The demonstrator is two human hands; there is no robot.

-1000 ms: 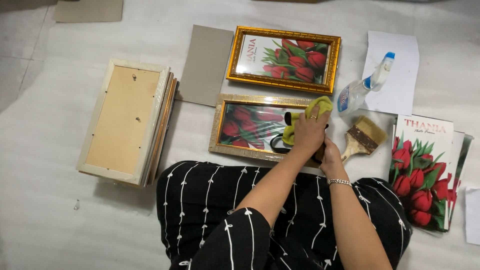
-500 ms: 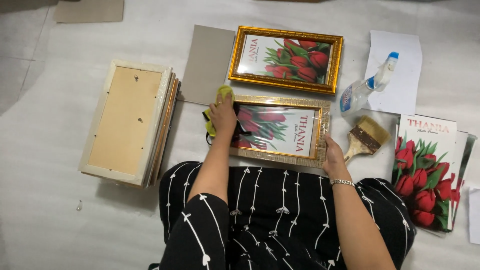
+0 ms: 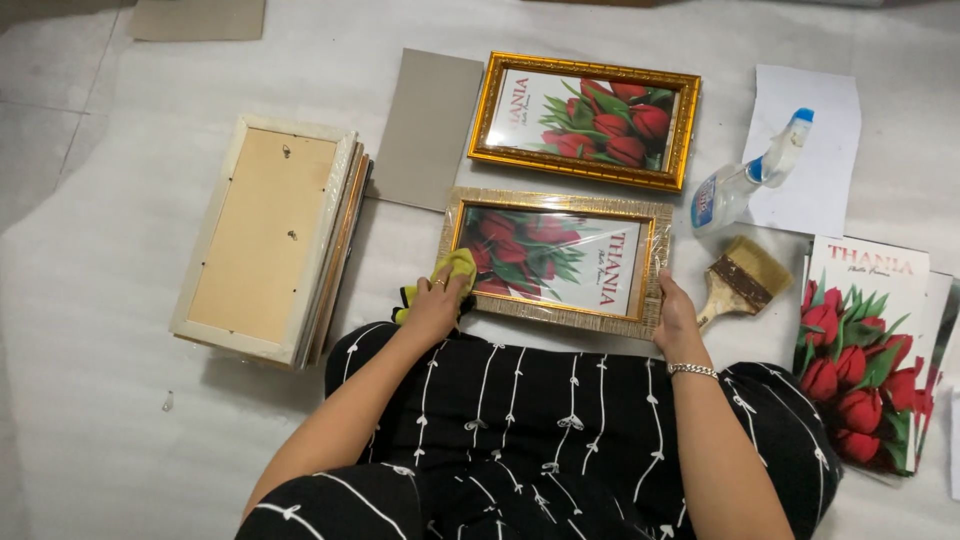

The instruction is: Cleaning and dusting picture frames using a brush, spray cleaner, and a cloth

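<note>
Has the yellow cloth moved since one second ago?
Yes. The yellow cloth went from the right end of the nearer frame to its left end, away from the brush.

Your left hand reaches forward and inward from your lap, knuckles up, fingers curled down and closed over what it presses on, a ring showing on one finger. Your right hand lies further right, palm down, fingers bent at rest, with a bracelet at the wrist. Both forearms are bare and angle slightly toward each other.
</note>
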